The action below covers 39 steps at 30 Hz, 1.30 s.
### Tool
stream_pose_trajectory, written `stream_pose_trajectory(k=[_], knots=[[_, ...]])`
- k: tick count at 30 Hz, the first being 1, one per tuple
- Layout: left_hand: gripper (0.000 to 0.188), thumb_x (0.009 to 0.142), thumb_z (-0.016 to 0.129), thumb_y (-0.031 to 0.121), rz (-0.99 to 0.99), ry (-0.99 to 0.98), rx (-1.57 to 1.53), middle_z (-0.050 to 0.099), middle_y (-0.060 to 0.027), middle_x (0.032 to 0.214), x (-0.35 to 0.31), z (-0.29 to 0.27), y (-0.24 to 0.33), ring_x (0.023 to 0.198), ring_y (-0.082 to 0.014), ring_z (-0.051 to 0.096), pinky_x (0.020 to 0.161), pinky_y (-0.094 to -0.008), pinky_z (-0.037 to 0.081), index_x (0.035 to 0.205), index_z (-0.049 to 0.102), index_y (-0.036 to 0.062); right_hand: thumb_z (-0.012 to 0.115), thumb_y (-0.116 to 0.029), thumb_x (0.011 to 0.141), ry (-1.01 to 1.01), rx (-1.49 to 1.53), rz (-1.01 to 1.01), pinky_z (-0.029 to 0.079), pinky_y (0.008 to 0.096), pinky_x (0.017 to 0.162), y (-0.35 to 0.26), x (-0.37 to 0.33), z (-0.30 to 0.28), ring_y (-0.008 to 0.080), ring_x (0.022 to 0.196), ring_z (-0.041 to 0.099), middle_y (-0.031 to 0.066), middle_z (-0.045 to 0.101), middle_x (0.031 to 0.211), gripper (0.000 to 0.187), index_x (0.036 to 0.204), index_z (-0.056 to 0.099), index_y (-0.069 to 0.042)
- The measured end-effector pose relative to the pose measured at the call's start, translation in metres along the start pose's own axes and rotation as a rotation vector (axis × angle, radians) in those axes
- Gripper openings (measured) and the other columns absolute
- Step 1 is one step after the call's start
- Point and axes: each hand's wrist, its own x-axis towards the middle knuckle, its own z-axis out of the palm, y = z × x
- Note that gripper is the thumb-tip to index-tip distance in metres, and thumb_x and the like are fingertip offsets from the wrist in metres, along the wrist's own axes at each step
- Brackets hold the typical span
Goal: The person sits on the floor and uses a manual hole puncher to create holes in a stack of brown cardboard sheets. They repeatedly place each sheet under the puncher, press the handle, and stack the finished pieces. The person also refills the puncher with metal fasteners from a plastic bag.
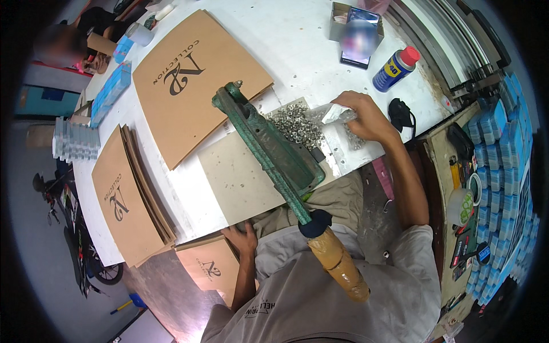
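My right hand [366, 114] is closed on a crumpled clear plastic bag [337, 114], with small metal pieces showing through its lower part. Beside the bag, a heap of small silvery rings that look like eyelets [294, 123] lies on the table. A green hand press [274, 151] stands left of the heap, its lever ending in a tape-wrapped brown grip [337, 260] near my chest. Below the table's front edge, my left hand [243, 239] rests with fingers apart at the corner of a lower stack of printed brown paper bags [209, 268].
Large brown paper bags [200, 80] lie flat on the white table [194, 200], with another stack [128, 200] at its left edge. A blue spray can [394, 70], a phone [360, 43] and a black cord [402, 114] are at right. Another person [100, 28] is far left.
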Motion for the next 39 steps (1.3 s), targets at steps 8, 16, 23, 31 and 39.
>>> stream_pose_trajectory(k=[8, 16, 23, 31, 39], knots=[[0.07, 0.093, 0.071, 0.04, 0.029, 0.038, 0.006, 0.043, -0.0363, 0.135, 0.006, 0.007, -0.003, 0.128, -0.0531, 0.042, 0.112, -0.0577, 0.032, 0.145, 0.05, -0.0027, 0.083, -0.028, 0.079, 0.021, -0.223, -0.004, 0.042, 0.0466, 0.103, -0.022, 0.008, -0.002, 0.0342, 0.117, 0.061, 0.0125, 0.07, 0.118, 0.043, 0.114, 0.074, -0.007], [0.07, 0.086, 0.074, 0.026, 0.0, 0.035, -0.037, 0.044, -0.037, 0.139, 0.006, 0.009, -0.002, 0.127, -0.0534, 0.042, 0.109, -0.059, 0.034, 0.145, 0.051, -0.0024, 0.073, 0.001, 0.081, 0.1, -0.186, -0.1, 0.046, 0.0421, 0.102, -0.033, 0.015, -0.003, 0.032, 0.112, 0.064, 0.0127, 0.071, 0.114, 0.025, 0.105, 0.074, -0.003], [0.072, 0.094, 0.072, 0.038, -0.036, -0.002, -0.042, 0.042, -0.0352, 0.138, 0.006, 0.002, 0.006, 0.132, -0.0531, 0.04, 0.112, -0.058, 0.032, 0.149, 0.046, -0.0009, 0.064, 0.009, 0.078, 0.18, 0.08, -0.062, 0.054, 0.0378, 0.092, -0.04, 0.008, -0.027, 0.0325, 0.102, 0.07, 0.0169, 0.073, 0.106, 0.028, 0.104, 0.071, 0.003], [0.069, 0.093, 0.073, 0.035, -0.074, -0.028, -0.081, 0.041, -0.0354, 0.139, 0.007, -0.001, 0.009, 0.132, -0.0532, 0.04, 0.112, -0.0571, 0.034, 0.147, 0.049, -0.0005, 0.067, 0.005, 0.089, 0.344, 0.198, -0.064, 0.052, 0.0337, 0.089, -0.045, -0.005, -0.051, 0.0229, 0.097, 0.069, 0.0133, 0.073, 0.103, 0.014, 0.102, 0.072, 0.004], [0.069, 0.092, 0.073, 0.033, 0.029, 0.056, -0.101, 0.04, -0.0352, 0.14, 0.007, 0.007, -0.001, 0.132, -0.052, 0.04, 0.113, -0.0562, 0.033, 0.146, 0.05, -0.0022, 0.07, 0.0, 0.093, 0.437, 0.196, -0.019, 0.049, 0.0308, 0.087, -0.049, -0.023, -0.074, 0.0161, 0.095, 0.063, 0.0089, 0.071, 0.1, 0.011, 0.104, 0.072, 0.004]])
